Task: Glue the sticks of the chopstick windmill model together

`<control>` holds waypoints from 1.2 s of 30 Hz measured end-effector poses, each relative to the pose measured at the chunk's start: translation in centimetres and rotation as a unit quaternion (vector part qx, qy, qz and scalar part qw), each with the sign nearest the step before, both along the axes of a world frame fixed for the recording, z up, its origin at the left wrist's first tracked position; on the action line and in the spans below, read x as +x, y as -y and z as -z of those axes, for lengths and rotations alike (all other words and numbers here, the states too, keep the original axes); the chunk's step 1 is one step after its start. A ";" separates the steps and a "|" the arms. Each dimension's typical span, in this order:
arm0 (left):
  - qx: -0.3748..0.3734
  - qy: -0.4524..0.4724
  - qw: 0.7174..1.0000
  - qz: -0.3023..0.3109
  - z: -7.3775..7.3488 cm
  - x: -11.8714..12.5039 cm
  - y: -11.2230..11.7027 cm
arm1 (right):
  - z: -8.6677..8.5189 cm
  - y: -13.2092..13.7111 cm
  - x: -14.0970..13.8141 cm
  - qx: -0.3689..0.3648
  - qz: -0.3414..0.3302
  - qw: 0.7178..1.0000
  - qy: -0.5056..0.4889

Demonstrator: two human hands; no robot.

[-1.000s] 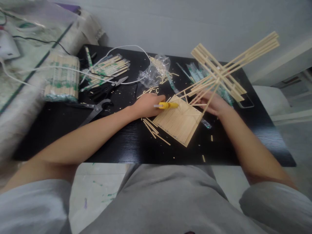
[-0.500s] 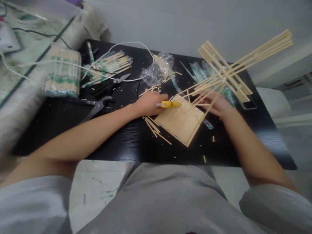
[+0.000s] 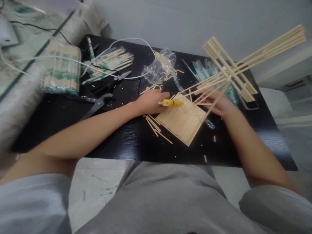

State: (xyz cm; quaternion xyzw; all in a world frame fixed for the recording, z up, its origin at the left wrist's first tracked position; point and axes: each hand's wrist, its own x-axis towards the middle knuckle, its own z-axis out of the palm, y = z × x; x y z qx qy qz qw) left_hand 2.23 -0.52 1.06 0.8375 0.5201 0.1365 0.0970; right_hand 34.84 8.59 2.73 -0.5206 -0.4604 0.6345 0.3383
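My left hand (image 3: 153, 101) is closed around a yellow glue gun (image 3: 172, 103), a pale glue stick jutting from its back end. The gun's front points right, over a flat base of chopsticks (image 3: 179, 125) laid side by side. From this base rises a stick frame bearing a windmill-like cross of chopsticks (image 3: 232, 70), tilted to the right. Behind the frame, my right hand (image 3: 220, 103) is closed at the model's sticks; its fingertips are partly hidden by them. The base rests on the black table (image 3: 126, 146).
Scissors (image 3: 110, 83) and pliers-like cutters (image 3: 98, 104) lie at the left. Behind them are wrapped chopsticks (image 3: 112, 63) and a full pack (image 3: 62, 70). A clear plastic bag (image 3: 158, 70) sits among cut stick pieces. A white cable (image 3: 138, 39) loops across the table. Loose sticks (image 3: 153, 125) lie beside the base.
The windmill-like cross appears slightly farther right and its long arm higher. The view has shifted a little. Both hands keep their holds, and the glue gun stays over the base.
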 end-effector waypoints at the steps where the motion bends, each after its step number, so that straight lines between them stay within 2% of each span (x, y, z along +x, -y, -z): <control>1: -0.002 0.003 1.000 -0.001 0.0 0.0 0.0 | 0.0 0.0 -0.1 0.001 0.000 1.000 0.006; 12: -0.004 0.009 1.000 -0.004 0.1 0.0 0.0 | 0.4 -0.2 0.3 0.010 0.000 1.000 -0.009; 23: 0.010 0.002 1.000 -0.003 -0.1 0.0 0.2 | 3.0 -2.4 2.1 0.038 -0.063 0.996 -0.053; 36: 0.017 0.023 1.000 0.007 0.3 -0.1 0.0 | 3.2 -2.6 2.3 0.038 -0.049 0.997 -0.048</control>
